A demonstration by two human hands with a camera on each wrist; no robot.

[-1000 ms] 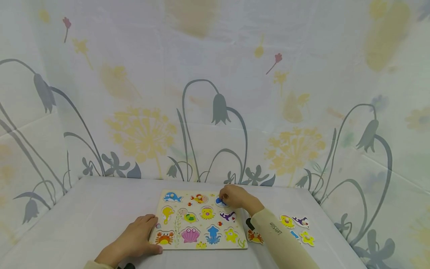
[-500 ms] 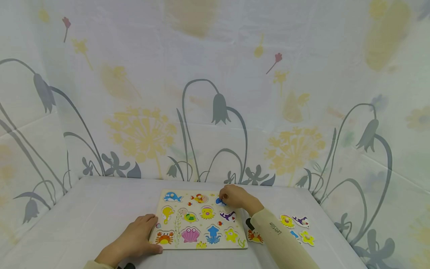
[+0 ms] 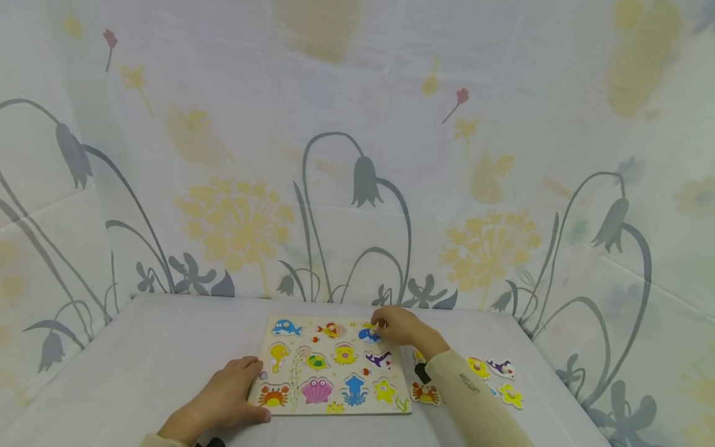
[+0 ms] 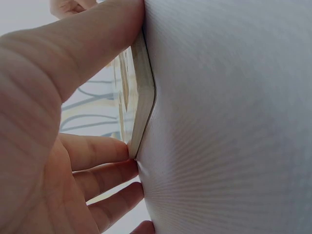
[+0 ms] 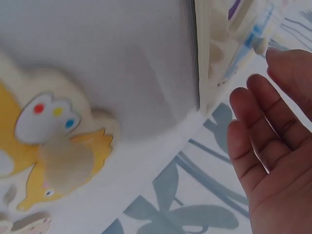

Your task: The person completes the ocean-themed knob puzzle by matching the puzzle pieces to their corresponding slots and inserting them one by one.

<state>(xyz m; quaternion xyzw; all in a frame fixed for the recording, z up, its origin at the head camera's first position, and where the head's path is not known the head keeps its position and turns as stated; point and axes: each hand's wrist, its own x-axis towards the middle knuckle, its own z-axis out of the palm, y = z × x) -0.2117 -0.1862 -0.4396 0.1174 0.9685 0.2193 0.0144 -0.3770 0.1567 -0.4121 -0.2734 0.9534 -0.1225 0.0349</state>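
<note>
A wooden peg puzzle board with sea animal pictures lies on the table in the head view. My left hand holds its near left corner, thumb at the front edge and fingers along the left edge. Over the far right corner is my right hand, its thumb and fingers apart. Just below its fingertips a blue whale-like puzzle piece sits on the board. In the right wrist view my thumb is right beside a small knob on that blue piece.
Loose puzzle pieces lie right of the board: a crab, a yellow round creature, a purple one and a star. Another yellow piece is partly behind the right forearm. A flower-print curtain hangs behind the table.
My right hand has shifted slightly right and its fingers have parted from the blue whale-like piece, which now shows more fully on the board. My left hand has stayed in place.
</note>
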